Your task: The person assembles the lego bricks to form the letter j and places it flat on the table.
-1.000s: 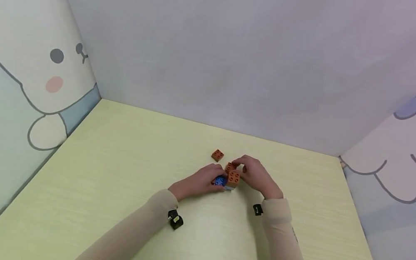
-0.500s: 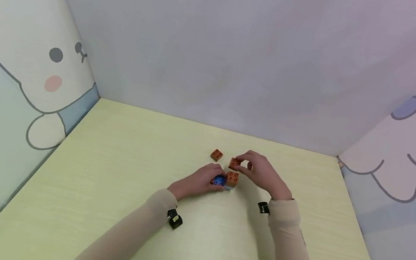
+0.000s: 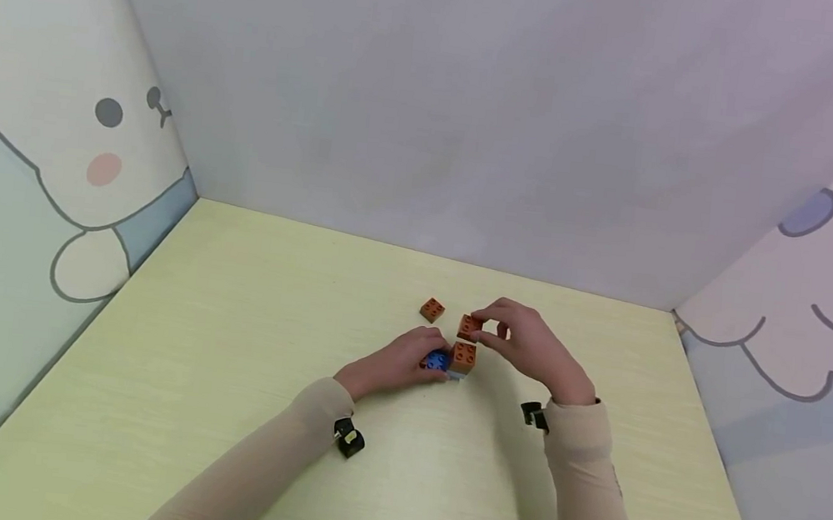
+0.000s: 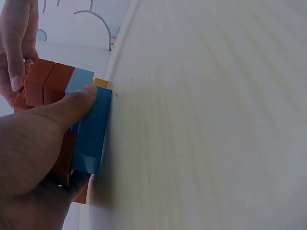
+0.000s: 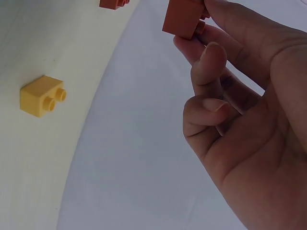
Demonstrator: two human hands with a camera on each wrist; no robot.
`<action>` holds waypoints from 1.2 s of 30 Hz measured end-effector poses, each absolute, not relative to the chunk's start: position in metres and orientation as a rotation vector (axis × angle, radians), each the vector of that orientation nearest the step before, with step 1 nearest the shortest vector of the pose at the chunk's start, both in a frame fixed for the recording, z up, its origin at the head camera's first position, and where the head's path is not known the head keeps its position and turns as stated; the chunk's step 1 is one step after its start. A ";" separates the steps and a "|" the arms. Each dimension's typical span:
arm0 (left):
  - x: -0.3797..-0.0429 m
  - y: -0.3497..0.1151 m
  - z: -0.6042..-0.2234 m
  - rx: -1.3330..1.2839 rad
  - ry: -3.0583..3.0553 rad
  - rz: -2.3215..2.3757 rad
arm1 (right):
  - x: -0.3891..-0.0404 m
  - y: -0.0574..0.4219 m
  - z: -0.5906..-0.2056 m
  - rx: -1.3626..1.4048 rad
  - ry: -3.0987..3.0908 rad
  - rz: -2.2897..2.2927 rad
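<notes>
My left hand (image 3: 395, 364) grips a stack of toy building bricks on the table. The stack has a blue brick (image 4: 93, 129) at the base, a light blue brick (image 4: 79, 79) and orange-brown bricks (image 3: 463, 355) piled on one side. Just behind this stack, my right hand (image 3: 529, 342) pinches a separate orange-brown brick (image 5: 182, 18) between thumb and fingertips. Its studs face the palm in the right wrist view. A sliver of a yellow-orange brick (image 4: 100, 83) shows past the left thumb; whether it joins the stack I cannot tell.
A loose orange-brown brick (image 3: 432, 309) lies behind the left hand. On the table in the right wrist view is a yellow brick (image 5: 41, 96) with its studs sideways; the head view does not show it. Printed walls enclose the pale table (image 3: 294, 282).
The right hand has drawn the orange-brown brick away from the stack, back and slightly to the right, opening a small gap. My left hand has stayed on the stack.
</notes>
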State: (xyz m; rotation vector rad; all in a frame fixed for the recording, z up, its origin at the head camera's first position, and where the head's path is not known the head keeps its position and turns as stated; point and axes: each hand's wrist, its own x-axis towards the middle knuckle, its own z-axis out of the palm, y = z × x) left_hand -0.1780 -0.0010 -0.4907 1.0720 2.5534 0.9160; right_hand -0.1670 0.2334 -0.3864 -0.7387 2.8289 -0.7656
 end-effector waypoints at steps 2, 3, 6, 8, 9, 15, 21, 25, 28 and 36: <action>-0.178 -0.001 -0.491 1.072 2.556 0.916 | -0.165 0.233 -0.384 -0.744 2.822 -0.773; -0.178 -0.001 -0.491 1.075 2.557 0.913 | -0.164 0.233 -0.383 -0.744 2.820 -0.779; -0.178 -0.001 -0.490 1.083 2.561 0.907 | -0.161 0.233 -0.381 -0.773 2.815 -0.803; -0.178 -0.001 -0.491 1.090 2.562 0.904 | -0.159 0.233 -0.380 -0.793 2.815 -0.815; -0.178 -0.001 -0.490 1.092 2.562 0.904 | -0.159 0.233 -0.380 -0.798 2.815 -0.819; -0.177 -0.001 -0.491 1.089 2.556 0.912 | -0.153 0.233 -0.376 -0.794 2.794 -0.820; -0.178 -0.001 -0.492 1.084 2.555 0.920 | -0.149 0.235 -0.376 -0.785 2.766 -0.809; -0.178 0.000 -0.492 1.081 2.556 0.922 | -0.147 0.235 -0.376 -0.788 2.753 -0.812; -0.177 0.000 -0.492 1.082 2.552 0.926 | -0.146 0.235 -0.377 -0.797 2.746 -0.820; -0.179 -0.001 -0.491 1.092 2.552 0.926 | -0.146 0.234 -0.377 -0.825 2.750 -0.787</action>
